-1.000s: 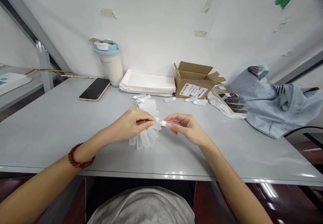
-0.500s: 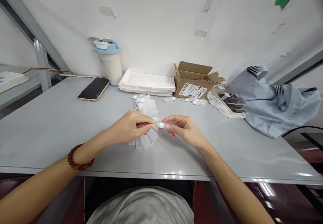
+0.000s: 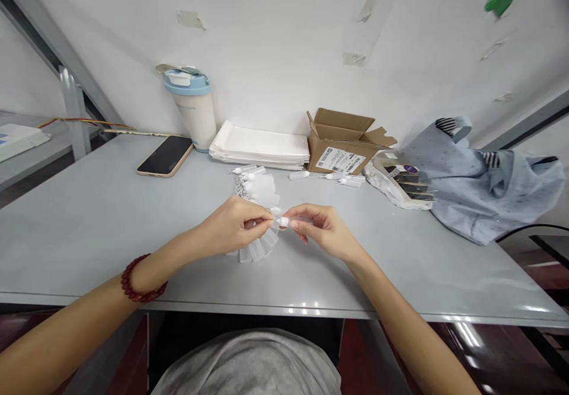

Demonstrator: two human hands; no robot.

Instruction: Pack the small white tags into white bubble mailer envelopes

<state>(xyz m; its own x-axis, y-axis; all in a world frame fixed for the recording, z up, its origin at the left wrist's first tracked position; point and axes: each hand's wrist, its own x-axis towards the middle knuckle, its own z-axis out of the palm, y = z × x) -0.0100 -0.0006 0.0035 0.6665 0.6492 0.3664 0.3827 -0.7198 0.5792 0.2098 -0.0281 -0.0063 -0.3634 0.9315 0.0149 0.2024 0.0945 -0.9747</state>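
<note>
My right hand (image 3: 320, 229) pinches a small translucent tube with a white cap (image 3: 284, 221), the cap pointing left. The tube's body is mostly hidden by my fingers. Against the tip of that cap, my left hand (image 3: 237, 224) is closed, thumb on forefinger; what sits between those fingertips is too small to make out. Behind and under my left hand, several similar translucent pieces (image 3: 261, 188) lie fanned out, with thin loops at their left ends. More capped tubes (image 3: 299, 175) rest near the carton.
Along the wall stand a lidded tumbler (image 3: 195, 113), a stack of white envelopes (image 3: 267, 143) and an open cardboard box (image 3: 340, 146). A phone (image 3: 165, 156) lies at left. On the right are a clear-wrapped package (image 3: 406, 181) and a blue-grey cloth bag (image 3: 484, 181).
My left hand has shifted very slightly downward at the cap's tip. My right hand and the tube stay almost in place.
</note>
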